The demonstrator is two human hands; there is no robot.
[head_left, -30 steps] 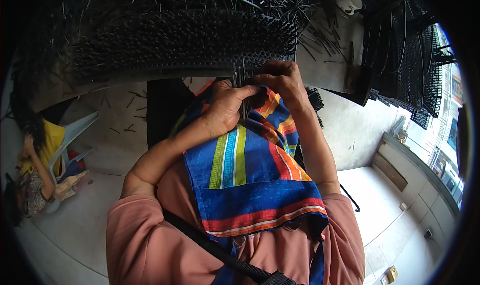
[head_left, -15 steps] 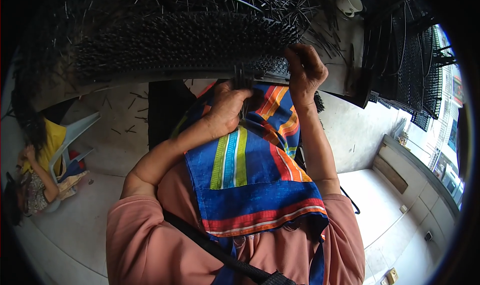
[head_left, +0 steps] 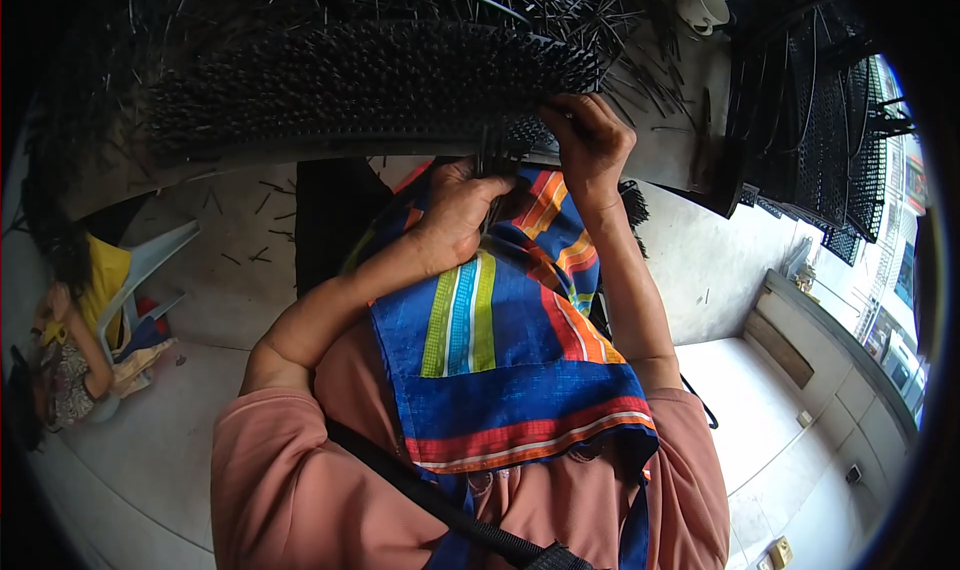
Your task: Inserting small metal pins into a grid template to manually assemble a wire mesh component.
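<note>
The left hand (head_left: 452,218) grips upright, thin black strips (head_left: 492,152) at twelve o'clock; the right hand (head_left: 597,148), raised towards one o'clock, has curled fingers, their grip unclear.

The right grip (head_left: 596,142) has moved away from the left grip (head_left: 455,218) to the bristly black panel's (head_left: 350,85) right end.

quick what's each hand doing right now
Left hand: closed on a bundle of thin dark strips.
Right hand: closed, fingers curled; whether it holds anything cannot be told.
</note>
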